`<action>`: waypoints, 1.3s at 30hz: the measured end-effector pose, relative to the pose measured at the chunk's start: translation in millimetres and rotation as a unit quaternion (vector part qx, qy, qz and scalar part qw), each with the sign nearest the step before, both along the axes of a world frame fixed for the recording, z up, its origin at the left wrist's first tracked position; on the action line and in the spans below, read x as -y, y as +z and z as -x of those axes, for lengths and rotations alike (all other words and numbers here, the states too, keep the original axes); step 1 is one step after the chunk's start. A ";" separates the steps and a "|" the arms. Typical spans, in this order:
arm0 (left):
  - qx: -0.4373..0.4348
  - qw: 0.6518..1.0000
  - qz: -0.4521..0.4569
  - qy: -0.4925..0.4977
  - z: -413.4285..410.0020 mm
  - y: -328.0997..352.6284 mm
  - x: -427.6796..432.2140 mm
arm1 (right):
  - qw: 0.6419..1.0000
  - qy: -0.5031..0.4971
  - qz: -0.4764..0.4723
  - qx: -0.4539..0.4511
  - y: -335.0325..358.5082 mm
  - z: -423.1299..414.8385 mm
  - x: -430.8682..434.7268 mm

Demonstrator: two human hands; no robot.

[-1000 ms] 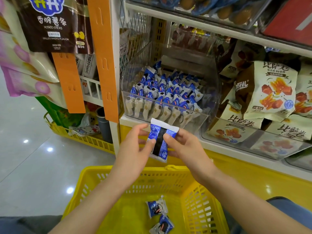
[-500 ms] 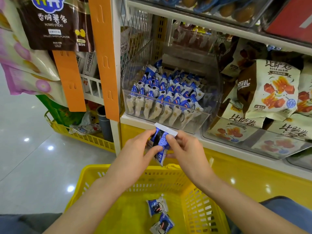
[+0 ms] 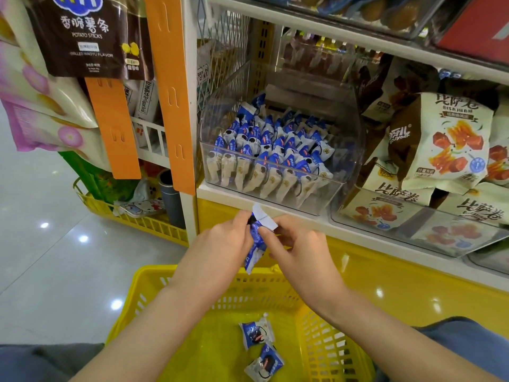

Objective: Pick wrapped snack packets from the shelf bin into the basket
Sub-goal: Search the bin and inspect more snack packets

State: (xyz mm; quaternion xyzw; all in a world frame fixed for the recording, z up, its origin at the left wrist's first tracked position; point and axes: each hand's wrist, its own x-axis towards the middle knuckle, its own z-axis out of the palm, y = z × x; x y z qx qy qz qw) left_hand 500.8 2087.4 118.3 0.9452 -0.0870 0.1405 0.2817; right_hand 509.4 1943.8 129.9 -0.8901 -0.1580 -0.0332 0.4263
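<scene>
A blue-and-white wrapped snack packet (image 3: 257, 241) hangs edge-on between my two hands, just above the far rim of the yellow basket (image 3: 137, 296). My left hand (image 3: 220, 244) pinches its left side and my right hand (image 3: 297, 244) pinches its white top seal. Two packets of the same kind (image 3: 256, 333) (image 3: 264, 363) lie on the basket floor. The clear shelf bin (image 3: 275, 188) right above my hands holds several more blue-and-white packets (image 3: 272, 144) in rows.
A second clear bin (image 3: 413, 230) with large cream snack bags sits to the right of the shelf bin. Orange strips (image 3: 169, 92) and hanging bags are on the left. A low yellow rack (image 3: 132, 216) stands on the glossy floor.
Both hands have sunk a little towards the basket with the packet. The packet has turned from face-on to edge-on and looks squeezed narrower.
</scene>
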 end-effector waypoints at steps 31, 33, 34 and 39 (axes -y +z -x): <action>-0.234 0.805 0.545 0.026 -11.2 5.0 3.3 | 0.982 0.090 -0.106 -0.126 -3.8 -12.8 -4.6; -0.257 0.756 0.602 0.006 -10.8 6.8 1.9 | 0.985 0.110 -0.066 -0.118 -4.7 -11.8 -6.1; -0.262 0.752 0.605 -0.016 -9.9 5.6 0.9 | 0.987 0.115 -0.041 -0.103 -4.5 -11.3 -6.4; -0.233 0.818 0.526 0.014 -6.7 3.1 3.2 | 0.989 0.130 0.065 -0.021 -4.7 -8.3 -4.0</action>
